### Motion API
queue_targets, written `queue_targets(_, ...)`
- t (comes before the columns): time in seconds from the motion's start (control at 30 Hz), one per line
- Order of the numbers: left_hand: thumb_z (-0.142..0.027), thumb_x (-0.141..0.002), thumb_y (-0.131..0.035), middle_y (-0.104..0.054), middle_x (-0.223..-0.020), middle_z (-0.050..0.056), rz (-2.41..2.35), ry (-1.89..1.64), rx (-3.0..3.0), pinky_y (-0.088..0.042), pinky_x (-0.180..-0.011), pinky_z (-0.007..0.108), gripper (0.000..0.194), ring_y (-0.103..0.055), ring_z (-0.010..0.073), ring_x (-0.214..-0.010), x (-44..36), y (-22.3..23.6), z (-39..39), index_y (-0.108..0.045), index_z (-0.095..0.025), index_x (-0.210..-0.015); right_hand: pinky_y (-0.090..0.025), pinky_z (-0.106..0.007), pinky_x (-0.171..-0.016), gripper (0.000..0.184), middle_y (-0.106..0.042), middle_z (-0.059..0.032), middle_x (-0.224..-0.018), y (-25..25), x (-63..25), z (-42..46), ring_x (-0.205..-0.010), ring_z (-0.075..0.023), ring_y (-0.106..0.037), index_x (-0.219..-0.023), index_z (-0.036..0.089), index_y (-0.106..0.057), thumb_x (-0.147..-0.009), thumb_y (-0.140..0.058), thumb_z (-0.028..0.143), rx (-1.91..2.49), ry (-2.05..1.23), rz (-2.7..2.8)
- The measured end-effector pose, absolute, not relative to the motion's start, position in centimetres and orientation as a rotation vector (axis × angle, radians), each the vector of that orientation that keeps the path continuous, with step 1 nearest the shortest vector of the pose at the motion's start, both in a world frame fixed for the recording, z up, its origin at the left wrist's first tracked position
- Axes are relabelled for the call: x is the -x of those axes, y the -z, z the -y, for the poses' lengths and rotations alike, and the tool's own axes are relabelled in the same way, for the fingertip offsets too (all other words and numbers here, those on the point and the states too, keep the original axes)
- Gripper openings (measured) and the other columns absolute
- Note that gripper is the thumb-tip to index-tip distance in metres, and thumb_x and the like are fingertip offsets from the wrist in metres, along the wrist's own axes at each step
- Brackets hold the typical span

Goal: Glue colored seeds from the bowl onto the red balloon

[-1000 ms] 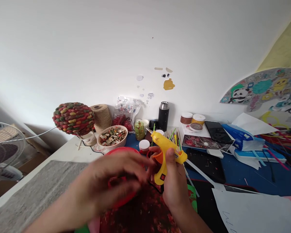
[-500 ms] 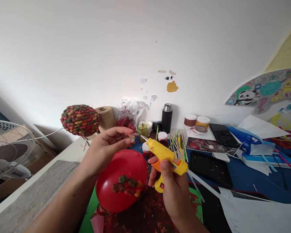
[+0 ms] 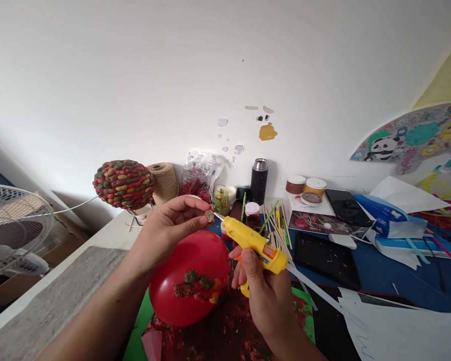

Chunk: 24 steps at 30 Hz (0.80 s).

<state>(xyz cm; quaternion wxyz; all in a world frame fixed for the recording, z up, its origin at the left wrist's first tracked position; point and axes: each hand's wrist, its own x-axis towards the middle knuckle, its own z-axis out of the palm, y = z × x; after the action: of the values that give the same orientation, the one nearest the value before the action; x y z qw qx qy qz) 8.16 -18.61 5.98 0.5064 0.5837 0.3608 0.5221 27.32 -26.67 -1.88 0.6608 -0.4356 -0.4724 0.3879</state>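
Observation:
My left hand (image 3: 176, 219) pinches a small pale piece (image 3: 209, 216) between thumb and fingertips; its kind I cannot make out. A yellow hot glue gun (image 3: 250, 239) is gripped in my right hand (image 3: 266, 286), its metal nozzle at or very close to that piece. Below my hands rests a red balloon (image 3: 173, 286) with several green, brown, red and orange painted pieces (image 3: 201, 283) stuck on its front. The balloon lies over a green mat (image 3: 137, 326) with a dark, paint-smeared surface (image 3: 218, 336).
At left stand a ball covered in coloured pieces (image 3: 124, 184), a twine spool (image 3: 164, 183) and a fan (image 3: 15, 235). Behind are a black bottle (image 3: 259, 181), paint jars (image 3: 295, 184) and wooden sticks (image 3: 274, 225). A phone (image 3: 348, 208) and papers (image 3: 398, 326) lie at right.
The glue gun has moved slightly left and tilted flatter, bringing its nozzle to the small piece. My left hand stays almost in place, still pinching it.

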Motion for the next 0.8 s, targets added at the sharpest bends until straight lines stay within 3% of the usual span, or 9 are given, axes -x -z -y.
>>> queue_targets(0.23,-0.039,-0.079,-0.112,-0.087,-0.097,0.004,-0.859,-1.234,-1.438,-0.068,-0.079,0.02,0.032,-0.08,0.0162,-0.087,-8.31,-5.93,18.68,-0.094,-0.024,-0.1,-0.055,-0.029,-0.049,0.082,-0.064,-0.0011,-0.053,1.96,-27.42,26.64,-0.045,-0.0193,-0.069,-0.088,0.015,-0.09,-0.098,-0.071,0.094,1.029,-0.885,1.049)
queue_targets(0.8,-0.038,-0.077,-0.113,-0.082,-0.1,0.004,-0.836,-1.246,-1.488,-0.068,-0.079,0.021,0.03,-0.078,0.0156,-0.089,-8.55,-6.09,18.89,-0.093,-0.023,-0.093,-0.051,-0.027,-0.043,0.08,-0.062,-0.0007,-0.048,1.98,-27.35,26.69,-0.04,-0.0202,-0.068,-0.078,0.019,-0.08,-0.1,-0.066,0.094,1.074,-0.805,1.073)
